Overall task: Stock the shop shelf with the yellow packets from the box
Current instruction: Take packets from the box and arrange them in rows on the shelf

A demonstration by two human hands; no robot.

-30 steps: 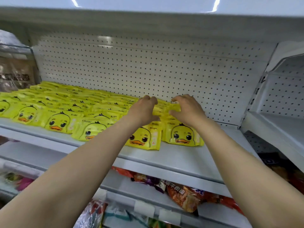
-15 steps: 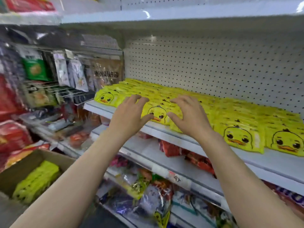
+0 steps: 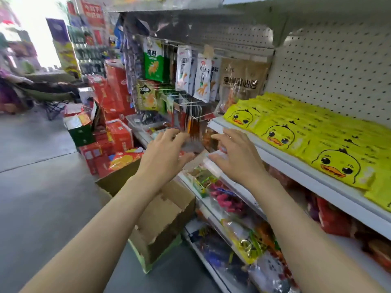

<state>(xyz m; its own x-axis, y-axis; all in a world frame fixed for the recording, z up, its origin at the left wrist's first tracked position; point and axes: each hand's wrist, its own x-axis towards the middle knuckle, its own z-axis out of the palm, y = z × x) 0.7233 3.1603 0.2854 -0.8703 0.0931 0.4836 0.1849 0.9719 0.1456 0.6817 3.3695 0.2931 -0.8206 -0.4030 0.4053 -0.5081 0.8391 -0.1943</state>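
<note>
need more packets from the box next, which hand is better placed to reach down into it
Probably the left hand. Both hands are empty and off the shelf, but the left forearm lies directly over the cardboard box on the floor, while the right hand is nearer the yellow packets.

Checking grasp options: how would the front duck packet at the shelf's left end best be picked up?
Pinch the front duck packet by its lower edge at the shelf lip, coming from the aisle. It lies flat, face up, with the next packet overlapping its back, so only the front edge looks free.
</note>
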